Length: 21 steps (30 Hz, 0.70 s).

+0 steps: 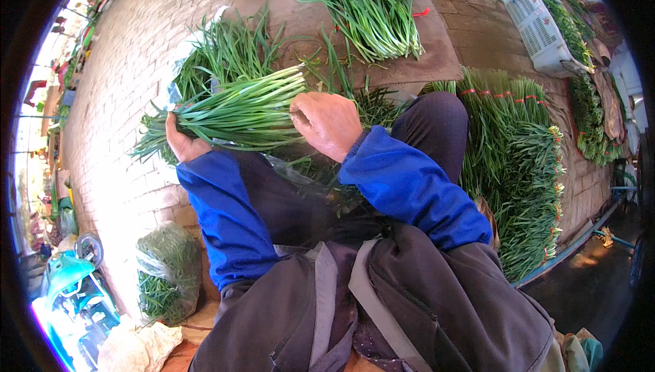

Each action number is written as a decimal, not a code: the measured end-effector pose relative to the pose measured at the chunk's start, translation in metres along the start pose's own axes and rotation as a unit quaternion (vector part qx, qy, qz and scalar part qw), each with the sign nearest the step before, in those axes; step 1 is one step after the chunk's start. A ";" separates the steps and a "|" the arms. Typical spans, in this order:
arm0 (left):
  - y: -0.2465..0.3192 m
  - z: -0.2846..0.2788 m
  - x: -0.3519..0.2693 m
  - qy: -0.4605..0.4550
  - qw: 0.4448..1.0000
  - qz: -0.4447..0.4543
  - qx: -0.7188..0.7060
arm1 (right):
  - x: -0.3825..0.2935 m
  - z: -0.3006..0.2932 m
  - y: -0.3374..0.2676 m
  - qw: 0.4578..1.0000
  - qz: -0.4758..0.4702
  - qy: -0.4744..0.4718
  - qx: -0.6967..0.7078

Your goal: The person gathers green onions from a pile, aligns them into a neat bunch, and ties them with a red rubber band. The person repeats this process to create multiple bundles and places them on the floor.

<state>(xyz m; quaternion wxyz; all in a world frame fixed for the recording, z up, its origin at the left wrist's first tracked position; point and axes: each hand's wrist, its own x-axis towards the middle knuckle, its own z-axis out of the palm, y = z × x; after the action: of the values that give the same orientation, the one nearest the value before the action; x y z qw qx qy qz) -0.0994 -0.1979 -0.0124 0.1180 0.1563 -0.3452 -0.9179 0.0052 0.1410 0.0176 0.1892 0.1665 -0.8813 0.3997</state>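
Note:
My left hand (183, 139) holds a loose bunch of green garlic chives (240, 108) around its leafy end, thumb showing on the near side. The pale stem ends point to the right. At those ends is my right hand (326, 122), its fingers curled inward; whether it pinches a stem cannot be told. Beyond the held bunch lies a heap of loose chives (233, 47) on clear plastic. A larger bunch (376, 19) with red ties rests on a brown board (440, 60) ahead of me. Scattered leaves lie between the heap and the board.
Rows of chive bundles with red ties (511, 167) are stacked on the right. Beyond them stands a white plastic crate (537, 29) of greens. A plastic bag of greens (169, 275) sits at lower left, near a turquoise vehicle (77, 290). My bent knee (435, 126) is beside the stacked bundles.

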 end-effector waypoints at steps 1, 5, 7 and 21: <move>0.000 0.001 -0.002 -0.012 1.000 -0.002 -0.002 | -0.001 0.001 0.001 1.000 0.009 -0.009 -0.006; 0.000 0.008 -0.007 0.014 1.000 0.003 0.004 | -0.007 -0.001 0.011 1.000 -0.004 -0.020 -0.012; 0.003 0.009 -0.007 0.023 1.000 0.009 0.015 | -0.012 -0.003 0.020 1.000 -0.022 -0.005 -0.006; 0.093 -0.012 0.003 -0.096 0.990 0.081 0.070 | -0.049 -0.025 0.100 0.937 0.221 -0.213 -0.164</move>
<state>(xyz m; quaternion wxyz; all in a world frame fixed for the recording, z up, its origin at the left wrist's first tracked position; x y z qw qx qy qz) -0.0878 -0.2750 0.0407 0.1474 0.0466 -0.4295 -0.8897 0.0079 0.2296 -0.0545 -0.0717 0.0156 -0.9689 0.2365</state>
